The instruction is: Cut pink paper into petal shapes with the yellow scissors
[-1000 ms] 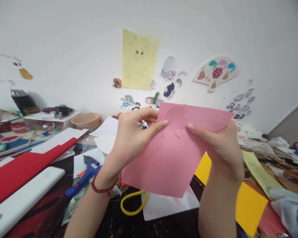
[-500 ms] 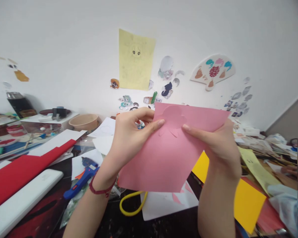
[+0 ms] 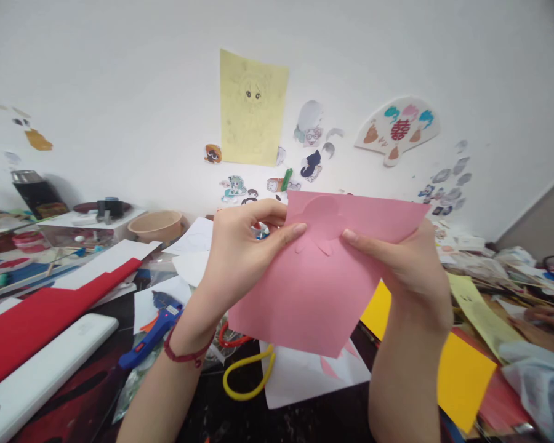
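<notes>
A sheet of pink paper (image 3: 300,301) is held up before me by both hands. Near its upper middle lies a pink cut-out shape (image 3: 323,218), rounded on top with two small pointed pieces below, in the same colour as the sheet. My left hand (image 3: 253,246) pinches the sheet's left side, thumb on the front at the cut-out's edge and fingers behind. On the right, my right hand (image 3: 406,258) grips the sheet likewise, its thumb pressing beside the cut-out. Fingers behind the paper are hidden.
Below the sheet lie white paper (image 3: 314,381) with pink scraps and a yellow loop handle (image 3: 247,378). A blue glue gun (image 3: 154,335), a white bar-shaped device (image 3: 50,375) and red card (image 3: 55,307) are at left. Yellow card (image 3: 466,381) lies right; another person's hand (image 3: 549,320) shows beyond.
The lower left edge of the pink sheet has lifted slightly, uncovering a red loop beneath. My right hand has shifted a little to the right; both hands keep their grip.
</notes>
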`<state>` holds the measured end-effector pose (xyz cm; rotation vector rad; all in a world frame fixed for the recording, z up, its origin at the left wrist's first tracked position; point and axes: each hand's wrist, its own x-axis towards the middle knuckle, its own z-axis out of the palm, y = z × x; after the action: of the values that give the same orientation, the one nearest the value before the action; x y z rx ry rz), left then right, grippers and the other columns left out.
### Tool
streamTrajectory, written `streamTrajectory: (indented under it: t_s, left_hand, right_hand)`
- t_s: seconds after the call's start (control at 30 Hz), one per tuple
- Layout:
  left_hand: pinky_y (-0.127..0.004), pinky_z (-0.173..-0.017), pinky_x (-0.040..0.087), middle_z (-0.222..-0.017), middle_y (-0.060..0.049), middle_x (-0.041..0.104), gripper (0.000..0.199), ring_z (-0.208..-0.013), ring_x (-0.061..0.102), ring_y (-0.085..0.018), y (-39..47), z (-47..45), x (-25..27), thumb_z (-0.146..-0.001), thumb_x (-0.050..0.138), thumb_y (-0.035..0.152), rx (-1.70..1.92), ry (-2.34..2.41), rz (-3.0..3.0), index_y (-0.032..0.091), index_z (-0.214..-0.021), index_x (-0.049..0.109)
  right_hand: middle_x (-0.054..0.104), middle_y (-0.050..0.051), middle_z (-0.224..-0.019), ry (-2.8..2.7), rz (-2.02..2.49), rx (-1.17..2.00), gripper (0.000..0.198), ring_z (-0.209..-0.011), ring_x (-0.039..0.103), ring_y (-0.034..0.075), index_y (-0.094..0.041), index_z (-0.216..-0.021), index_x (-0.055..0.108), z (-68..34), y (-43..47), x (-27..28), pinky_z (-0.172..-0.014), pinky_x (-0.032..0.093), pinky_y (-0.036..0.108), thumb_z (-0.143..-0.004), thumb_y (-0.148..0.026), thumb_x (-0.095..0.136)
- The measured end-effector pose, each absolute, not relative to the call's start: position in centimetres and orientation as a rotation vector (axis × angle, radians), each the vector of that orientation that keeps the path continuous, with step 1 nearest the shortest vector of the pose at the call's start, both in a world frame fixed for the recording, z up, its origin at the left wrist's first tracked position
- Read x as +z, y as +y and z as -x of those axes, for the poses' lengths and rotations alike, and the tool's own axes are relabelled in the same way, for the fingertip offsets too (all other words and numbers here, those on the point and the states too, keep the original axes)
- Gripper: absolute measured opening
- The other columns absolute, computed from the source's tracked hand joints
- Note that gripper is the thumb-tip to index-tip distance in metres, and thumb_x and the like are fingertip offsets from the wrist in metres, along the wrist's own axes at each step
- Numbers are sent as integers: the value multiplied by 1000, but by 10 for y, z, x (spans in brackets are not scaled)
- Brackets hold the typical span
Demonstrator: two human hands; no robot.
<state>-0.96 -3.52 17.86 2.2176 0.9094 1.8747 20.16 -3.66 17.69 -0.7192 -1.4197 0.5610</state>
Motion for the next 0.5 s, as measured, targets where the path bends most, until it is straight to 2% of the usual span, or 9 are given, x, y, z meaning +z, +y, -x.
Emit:
streamTrajectory:
  t_s: [0.13,0.5]
  left_hand:
    - [-26,-68,56,-75,2,76,5,-70,67,-14,-36,10,179,-82,78,27,1880,905,-2219,23,-79,76]
    - [-25,-66,56,-76,2,77,5,-69,68,-14,-37,11,180,-83,77,27,1862,888,-2228,23,-80,77]
  right_hand:
    - [81,3,-90,-1391,721,544,32,-82,76,25,-23,-87,78,-199,-39,178,-67,65,36,-59,-20,92]
    - [80,2,-90,-1353,723,545,32,-82,76,24,-22,-84,78,-197,-41,179,-68,65,35,-56,-18,92]
